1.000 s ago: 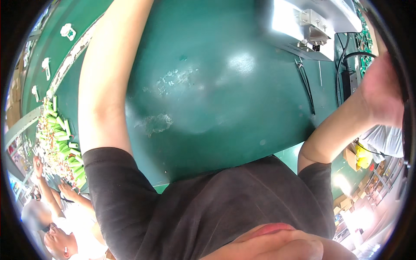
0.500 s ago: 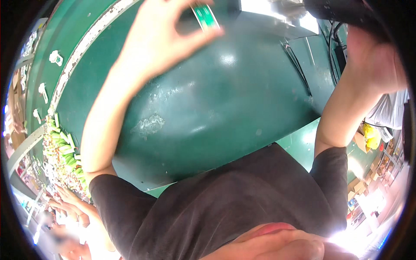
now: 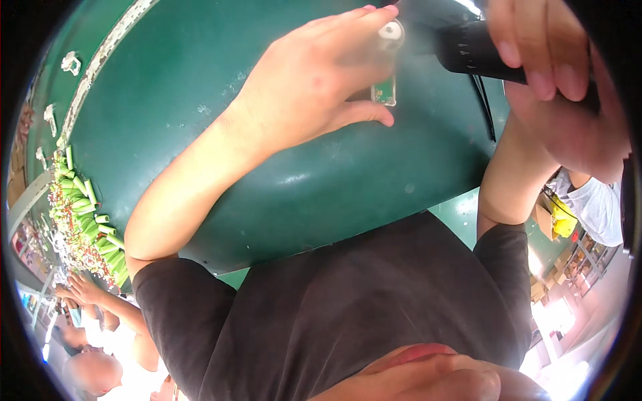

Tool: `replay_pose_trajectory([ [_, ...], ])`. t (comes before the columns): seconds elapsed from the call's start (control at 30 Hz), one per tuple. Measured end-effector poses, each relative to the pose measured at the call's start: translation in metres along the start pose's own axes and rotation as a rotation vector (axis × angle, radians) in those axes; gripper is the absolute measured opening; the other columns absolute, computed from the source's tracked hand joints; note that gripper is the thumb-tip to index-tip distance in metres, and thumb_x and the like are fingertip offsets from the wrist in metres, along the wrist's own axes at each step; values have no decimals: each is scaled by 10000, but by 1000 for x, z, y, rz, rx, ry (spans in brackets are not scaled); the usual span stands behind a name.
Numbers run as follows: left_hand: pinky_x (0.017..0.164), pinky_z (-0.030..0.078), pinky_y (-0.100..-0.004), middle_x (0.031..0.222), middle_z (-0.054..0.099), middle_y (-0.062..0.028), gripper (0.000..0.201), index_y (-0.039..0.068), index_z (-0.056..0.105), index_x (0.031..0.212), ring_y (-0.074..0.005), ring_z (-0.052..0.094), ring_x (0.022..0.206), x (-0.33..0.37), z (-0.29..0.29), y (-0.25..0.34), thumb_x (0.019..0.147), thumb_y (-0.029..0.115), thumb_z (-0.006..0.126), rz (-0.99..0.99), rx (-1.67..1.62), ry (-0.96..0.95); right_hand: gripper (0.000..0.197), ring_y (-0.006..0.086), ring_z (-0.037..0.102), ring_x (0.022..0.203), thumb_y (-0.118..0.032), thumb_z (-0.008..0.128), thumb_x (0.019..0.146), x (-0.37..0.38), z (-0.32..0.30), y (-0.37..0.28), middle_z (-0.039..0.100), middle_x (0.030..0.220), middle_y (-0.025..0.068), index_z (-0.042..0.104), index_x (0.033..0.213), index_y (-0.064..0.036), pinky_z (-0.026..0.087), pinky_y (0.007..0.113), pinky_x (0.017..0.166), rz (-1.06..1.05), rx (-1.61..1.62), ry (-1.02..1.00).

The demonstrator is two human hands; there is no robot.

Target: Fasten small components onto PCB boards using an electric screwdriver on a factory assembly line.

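Left hand (image 3: 314, 77): clamped on the board piece, thumb near its lower end, fingers across its middle and toward its top.
Board piece (image 3: 384, 95): held above the desk (image 3: 321, 194), upright in view, green board at the lower end, white round part at the upper; middle hidden by blurred fingers.
Grip rationale: the spread from end to end appears to steady the piece and leave the lower board face uncovered.
Right hand (image 3: 552, 60): clamped around the black cylinder (image 3: 468, 52), fingers wrapped over its top.
Cylinder placement: lying across the view, near end toward the board piece, apart from it; the full-hand wrap probably supports its bulk.
Tweezers (image 3: 484, 110): on the desk below the cylinder, likely laid there to stay within reach.
Green cylinders (image 3: 85, 208): massed at the left, well apart from both hands, presumably to keep the working area free.
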State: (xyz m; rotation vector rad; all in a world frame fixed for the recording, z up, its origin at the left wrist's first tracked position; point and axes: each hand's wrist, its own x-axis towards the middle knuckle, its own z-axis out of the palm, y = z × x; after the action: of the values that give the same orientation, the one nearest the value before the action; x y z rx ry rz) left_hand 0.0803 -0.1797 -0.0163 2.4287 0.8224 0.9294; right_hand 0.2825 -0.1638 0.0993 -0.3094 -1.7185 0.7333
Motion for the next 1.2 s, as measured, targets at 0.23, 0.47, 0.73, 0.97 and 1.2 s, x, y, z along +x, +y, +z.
replay_pose_trajectory([
  [0.23,1089,487,-454,1431,528,-295,368,-3,735,981,-424,568,1305,1,-1,-15,788,292,845,293,196,40,287,130,585,594,-324,510,1084,-9,18,8,571,755,8,498,1199,-62,565,303,616,91,47,-3],
  [0.47,1085,490,-450,1398,542,-275,348,-9,734,961,-409,576,1288,12,-31,22,798,281,834,45,26,-220,323,126,576,578,-315,545,1072,-23,9,10,566,747,10,476,1254,-57,551,291,594,173,64,7],
  [0.73,932,576,-379,1407,631,-127,368,69,769,909,-324,655,1197,-1,-7,19,629,243,934,-72,-66,-37,386,121,566,561,-304,586,1058,-32,5,13,560,739,11,450,1318,-52,535,277,569,250,80,22],
  [0.97,1109,473,-434,1472,496,-296,212,-6,739,896,-425,552,1324,1,6,-19,782,144,838,490,160,197,453,116,557,545,-294,621,1046,-32,15,14,554,731,12,427,1373,-48,521,265,546,303,97,36],
  [1.2,1111,452,-454,1491,490,-278,162,9,748,856,-426,535,1340,11,0,-6,763,105,839,478,-45,217,527,112,549,530,-285,656,1034,-33,22,20,549,723,14,405,1429,-44,507,253,524,353,104,44],
])
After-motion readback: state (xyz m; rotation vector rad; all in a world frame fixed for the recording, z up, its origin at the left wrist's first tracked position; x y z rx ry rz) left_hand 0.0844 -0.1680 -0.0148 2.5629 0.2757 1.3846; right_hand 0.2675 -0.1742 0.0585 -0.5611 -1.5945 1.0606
